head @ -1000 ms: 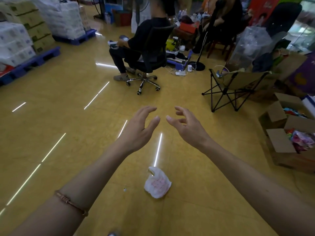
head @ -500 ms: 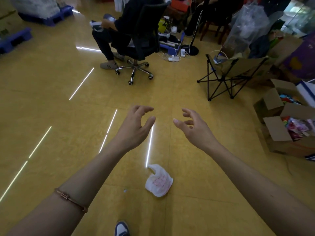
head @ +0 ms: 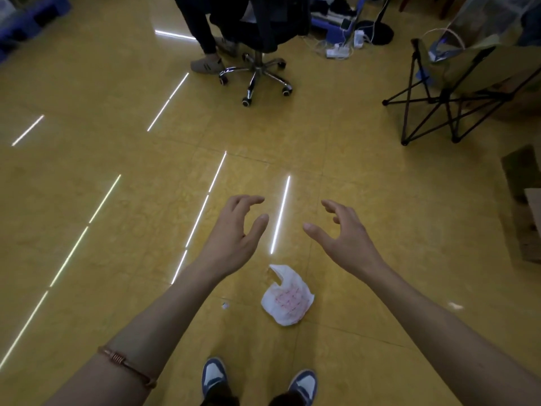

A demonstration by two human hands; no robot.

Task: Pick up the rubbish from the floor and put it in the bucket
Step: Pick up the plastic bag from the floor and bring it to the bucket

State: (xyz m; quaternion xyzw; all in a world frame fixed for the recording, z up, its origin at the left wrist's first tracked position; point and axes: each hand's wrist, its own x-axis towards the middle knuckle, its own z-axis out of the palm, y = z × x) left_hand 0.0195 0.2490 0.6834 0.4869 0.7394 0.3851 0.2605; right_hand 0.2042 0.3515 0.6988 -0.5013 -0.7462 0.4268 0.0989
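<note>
Left hand [head: 234, 238]: empty, fingers curled apart, held above the floor [head: 117, 200].
Right hand [head: 345, 238]: empty, fingers spread.
Rubbish, white plastic bag [head: 287, 297]: on floor, below and between both hands, untouched, ahead of shoes [head: 215, 375].

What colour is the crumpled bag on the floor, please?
White with red printing, seen in the head view: crumpled bag.

Both bare arms reach forward and down. The left hand [head: 234, 238] and the right hand [head: 344, 240] hang side by side, apart, fingers spread and curled, holding nothing, beyond the white plastic bag [head: 287, 297]. A copper bracelet [head: 126, 366] circles the left forearm.
</note>
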